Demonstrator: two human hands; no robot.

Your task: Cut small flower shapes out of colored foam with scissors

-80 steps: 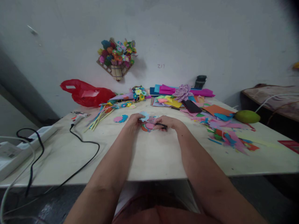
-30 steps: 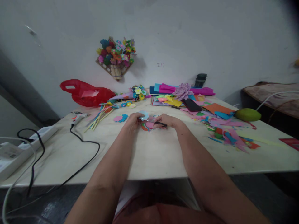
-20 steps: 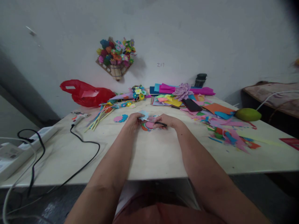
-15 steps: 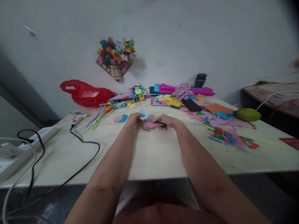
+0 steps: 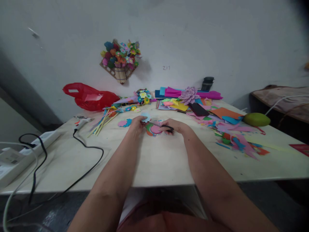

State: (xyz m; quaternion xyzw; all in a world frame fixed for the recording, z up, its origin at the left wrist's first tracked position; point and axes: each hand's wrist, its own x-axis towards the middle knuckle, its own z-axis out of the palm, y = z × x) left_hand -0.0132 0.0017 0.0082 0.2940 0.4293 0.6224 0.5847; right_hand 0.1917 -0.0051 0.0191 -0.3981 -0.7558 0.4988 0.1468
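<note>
The left hand pinches a thin rounded pale-blue piece between its fingers. The right hand curls its fingers around black-handled metal scissors.

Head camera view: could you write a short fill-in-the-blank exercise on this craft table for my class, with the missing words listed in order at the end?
1. The right hand holds a pair of ____.
2. The craft piece in the left hand is light ____ in colour.
3. The plastic bag at the back of the table is ____ in colour.
4. The flower arrangement hangs on the ____.

Missing words: scissors; blue; red; wall.
</note>
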